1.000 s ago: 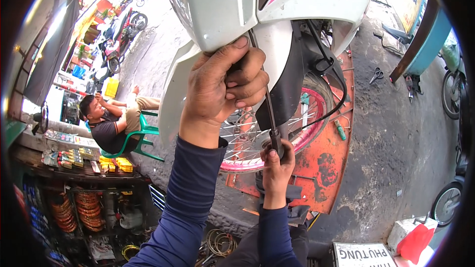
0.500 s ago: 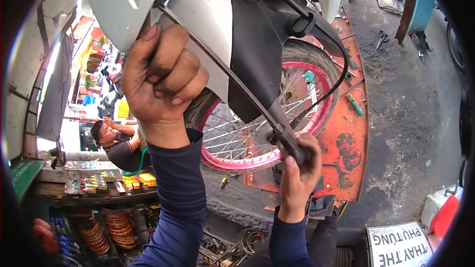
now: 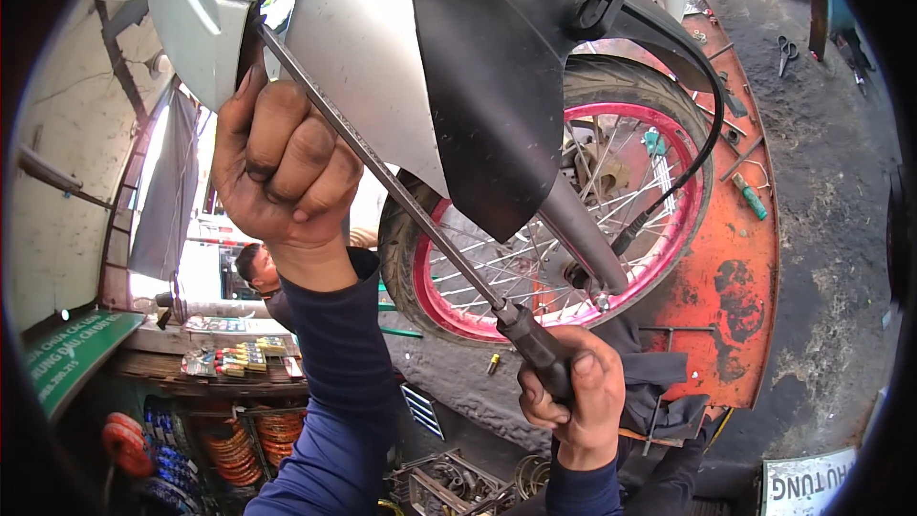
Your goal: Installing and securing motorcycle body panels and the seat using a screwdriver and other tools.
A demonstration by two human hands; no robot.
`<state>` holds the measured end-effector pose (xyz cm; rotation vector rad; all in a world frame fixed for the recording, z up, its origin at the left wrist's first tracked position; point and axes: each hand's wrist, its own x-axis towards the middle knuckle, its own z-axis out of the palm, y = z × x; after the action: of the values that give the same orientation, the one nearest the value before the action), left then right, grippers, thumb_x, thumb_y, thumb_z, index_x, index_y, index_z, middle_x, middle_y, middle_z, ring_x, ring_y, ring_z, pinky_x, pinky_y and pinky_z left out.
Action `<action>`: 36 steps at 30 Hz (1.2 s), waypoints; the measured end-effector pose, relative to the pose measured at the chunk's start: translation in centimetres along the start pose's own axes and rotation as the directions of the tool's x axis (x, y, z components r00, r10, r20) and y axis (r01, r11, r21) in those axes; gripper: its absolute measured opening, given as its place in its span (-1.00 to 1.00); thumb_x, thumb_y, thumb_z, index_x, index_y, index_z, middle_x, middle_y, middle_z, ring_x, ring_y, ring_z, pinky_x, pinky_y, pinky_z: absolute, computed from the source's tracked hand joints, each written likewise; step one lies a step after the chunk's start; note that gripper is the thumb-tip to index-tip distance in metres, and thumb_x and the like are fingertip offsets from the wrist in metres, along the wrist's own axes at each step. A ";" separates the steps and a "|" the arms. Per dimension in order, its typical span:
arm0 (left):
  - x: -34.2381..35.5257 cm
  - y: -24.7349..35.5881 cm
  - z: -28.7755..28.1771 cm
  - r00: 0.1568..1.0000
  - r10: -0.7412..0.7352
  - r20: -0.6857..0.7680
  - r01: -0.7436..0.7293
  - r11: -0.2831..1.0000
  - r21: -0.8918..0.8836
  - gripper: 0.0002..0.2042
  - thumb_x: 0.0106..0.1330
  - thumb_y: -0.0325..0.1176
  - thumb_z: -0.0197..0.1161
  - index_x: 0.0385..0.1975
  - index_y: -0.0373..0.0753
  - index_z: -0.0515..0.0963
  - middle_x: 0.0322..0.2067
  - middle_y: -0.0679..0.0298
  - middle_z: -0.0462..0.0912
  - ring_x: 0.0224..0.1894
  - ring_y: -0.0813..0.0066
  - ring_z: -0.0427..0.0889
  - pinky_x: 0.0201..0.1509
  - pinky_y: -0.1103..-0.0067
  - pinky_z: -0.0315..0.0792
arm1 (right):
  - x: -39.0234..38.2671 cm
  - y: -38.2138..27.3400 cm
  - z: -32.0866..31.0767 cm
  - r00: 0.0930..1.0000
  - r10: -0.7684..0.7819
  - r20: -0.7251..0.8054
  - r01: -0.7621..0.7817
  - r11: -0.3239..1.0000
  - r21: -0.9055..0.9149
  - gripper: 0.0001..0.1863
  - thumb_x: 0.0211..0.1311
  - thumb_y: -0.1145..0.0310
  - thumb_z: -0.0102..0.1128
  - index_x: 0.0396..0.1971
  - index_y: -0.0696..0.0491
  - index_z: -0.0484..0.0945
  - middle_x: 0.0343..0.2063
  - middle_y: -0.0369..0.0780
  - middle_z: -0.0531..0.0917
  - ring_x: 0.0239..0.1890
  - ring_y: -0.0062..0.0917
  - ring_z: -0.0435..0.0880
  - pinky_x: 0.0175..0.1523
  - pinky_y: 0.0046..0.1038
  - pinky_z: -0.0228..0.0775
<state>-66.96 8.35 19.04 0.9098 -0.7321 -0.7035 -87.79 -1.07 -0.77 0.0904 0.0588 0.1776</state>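
Observation:
A long screwdriver [image 3: 396,186] runs diagonally across the motorbike's silver-and-black front mudguard [image 3: 490,99], its tip at a gap by the white body panel [image 3: 192,18]. My left hand [image 3: 284,164] is closed just below that tip, against the panel's edge; what its curled fingers hold is hidden. My right hand [image 3: 573,394] grips the screwdriver's black handle [image 3: 535,349], below the pink-rimmed front wheel [image 3: 682,157]. The fork tube [image 3: 580,238] descends to the hub, up and right of the handle, and a black cable curves down beside it.
An orange metal platform [image 3: 740,258] with scattered tools lies under the wheel. Scissors [image 3: 786,54] lie on the dark pavement. A seated person [image 3: 258,268] is partly hidden behind my left arm. A counter [image 3: 162,370] holds small packets above hanging coils [image 3: 229,451]. A white sign [image 3: 807,483] stands lower right.
My left hand has moved left. My right hand has moved down with the screwdriver, whose handle is now clear of the fork's lower end and whose shaft lies more diagonal.

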 end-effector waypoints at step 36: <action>-14.7 -15.9 5.6 0.722 -0.145 -0.677 0.329 0.932 0.150 -0.65 0.47 -0.25 0.02 0.06 -0.43 0.35 -0.59 0.24 0.41 -0.81 0.60 0.18 -0.74 0.65 0.24 | -15.2 0.0 -10.0 0.967 -0.254 -0.026 0.054 0.301 -0.952 -0.53 0.04 0.50 0.30 0.01 0.27 0.48 -0.14 -0.02 0.58 -0.11 -0.25 0.59 0.02 -0.35 0.40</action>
<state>-83.14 10.62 3.81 1.4189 -0.0602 -0.4560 -103.36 -2.93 -9.90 -1.1762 0.1309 -0.0072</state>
